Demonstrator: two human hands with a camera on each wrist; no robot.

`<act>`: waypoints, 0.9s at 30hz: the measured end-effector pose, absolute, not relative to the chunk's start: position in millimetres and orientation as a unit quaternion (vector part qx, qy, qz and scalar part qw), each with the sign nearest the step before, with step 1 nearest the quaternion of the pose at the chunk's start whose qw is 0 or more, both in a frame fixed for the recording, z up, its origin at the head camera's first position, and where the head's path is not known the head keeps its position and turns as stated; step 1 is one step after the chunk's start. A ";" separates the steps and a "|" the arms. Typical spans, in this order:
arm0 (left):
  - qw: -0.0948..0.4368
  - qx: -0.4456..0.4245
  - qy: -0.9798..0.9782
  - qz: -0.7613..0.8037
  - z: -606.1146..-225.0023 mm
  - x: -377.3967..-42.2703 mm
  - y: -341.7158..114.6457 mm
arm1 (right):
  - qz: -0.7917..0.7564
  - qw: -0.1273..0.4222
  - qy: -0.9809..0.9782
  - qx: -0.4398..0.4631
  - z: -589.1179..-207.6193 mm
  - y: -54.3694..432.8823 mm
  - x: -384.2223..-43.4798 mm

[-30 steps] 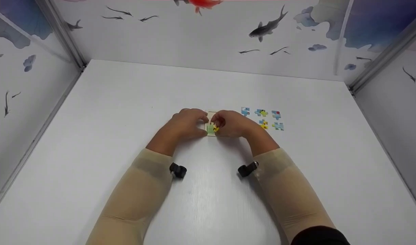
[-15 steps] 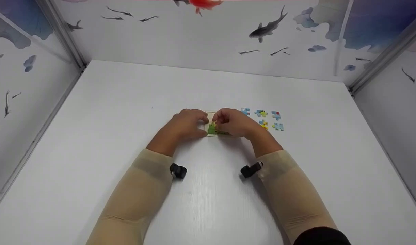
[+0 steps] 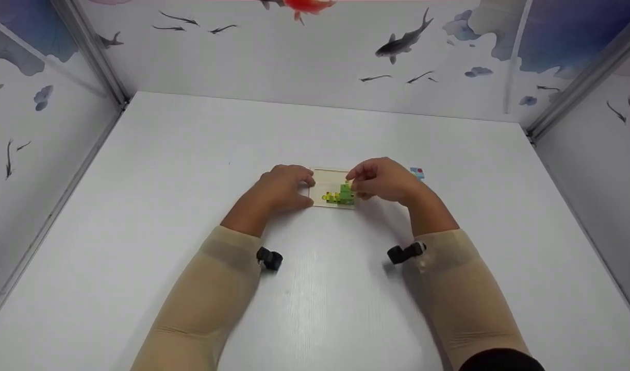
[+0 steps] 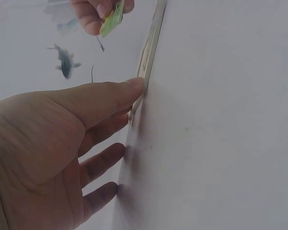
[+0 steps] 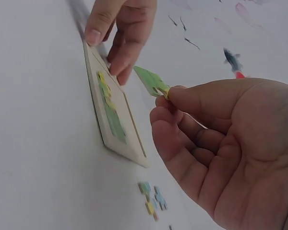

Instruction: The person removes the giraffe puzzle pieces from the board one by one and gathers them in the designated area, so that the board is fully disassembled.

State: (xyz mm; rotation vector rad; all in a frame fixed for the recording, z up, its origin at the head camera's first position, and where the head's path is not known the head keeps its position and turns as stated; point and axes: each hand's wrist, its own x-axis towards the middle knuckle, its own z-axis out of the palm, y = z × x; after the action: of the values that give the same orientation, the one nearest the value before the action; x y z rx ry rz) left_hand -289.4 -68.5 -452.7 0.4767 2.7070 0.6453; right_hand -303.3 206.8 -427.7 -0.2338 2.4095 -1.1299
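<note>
A pale wooden puzzle board [image 3: 328, 178] lies flat on the table. Along its near side runs a row of yellow and green puzzle pieces [image 5: 110, 105]. Thumb and fingertips of my left hand [image 3: 284, 186] rest against the board's left end, with the fingers spread and only slightly bent. Over the board's right end, my right hand [image 3: 384, 179] pinches a green puzzle piece [image 5: 148, 79] between thumb and fingers. That piece is tilted and raised clear of the board.
Several loose puzzle pieces [image 5: 151, 209] lie past the board's right end. Of these, the head view shows a blue piece with a red dot [image 3: 417, 172]; my right hand hides others. White table [image 3: 315, 288] surrounds the board. Fish-patterned panels [image 3: 294, 56] stand behind and at both sides.
My right hand has moved right from the board's left part to its right end, carrying the green puzzle piece and uncovering the row of pieces. My left hand stays at the board's left end.
</note>
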 end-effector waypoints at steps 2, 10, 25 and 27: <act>0.159 0.161 0.947 0.227 -452.8 -289.1 -68.2 | -0.410 0.238 0.878 -0.069 -427.3 219.5 -303.2; 0.149 0.160 0.950 0.224 -456.6 -289.2 -67.7 | -0.409 0.263 0.874 -0.012 -433.1 253.9 -301.7; 0.150 0.154 0.949 0.229 -455.7 -288.3 -67.4 | -0.336 0.279 0.900 0.011 -439.5 262.3 -302.1; 0.151 0.152 0.949 0.229 -456.3 -288.6 -67.4 | -0.329 0.274 0.904 0.007 -438.5 262.0 -301.8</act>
State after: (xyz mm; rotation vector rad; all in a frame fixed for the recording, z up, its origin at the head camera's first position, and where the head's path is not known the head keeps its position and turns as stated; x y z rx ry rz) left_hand -288.6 -67.4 -456.3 0.4378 2.7266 0.6580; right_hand -301.8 262.0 -438.5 0.0200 2.4307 -0.8835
